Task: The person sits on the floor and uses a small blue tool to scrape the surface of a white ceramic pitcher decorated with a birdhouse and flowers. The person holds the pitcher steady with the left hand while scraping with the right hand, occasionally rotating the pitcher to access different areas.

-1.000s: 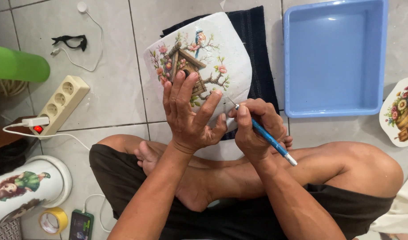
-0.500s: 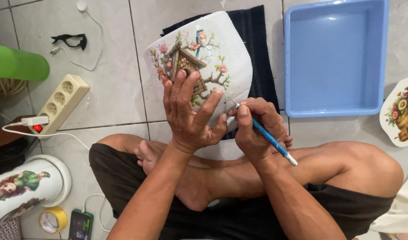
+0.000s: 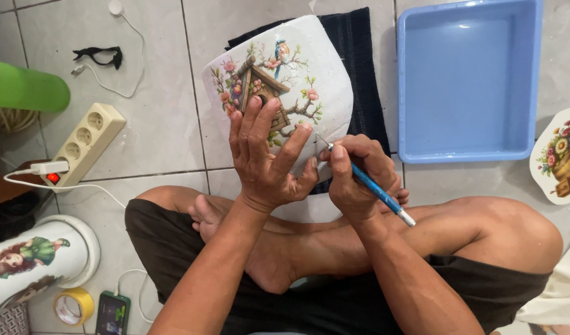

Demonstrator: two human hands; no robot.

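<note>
White pot with a birdhouse, bird and pink-blossom picture lies tilted on a black cloth on the tiled floor, ahead of crossed legs. Left hand rests open, fingers spread, against its decorated wall. Right hand is closed around a blue-handled tool, tip touching the pot. Blue square tray sits just right; 1 white power strip lies left.

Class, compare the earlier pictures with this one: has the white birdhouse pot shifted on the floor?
No. The white birdhouse pot sits in the same place against the blue tray and the floor's grout lines, left hand pressed on it.
</note>
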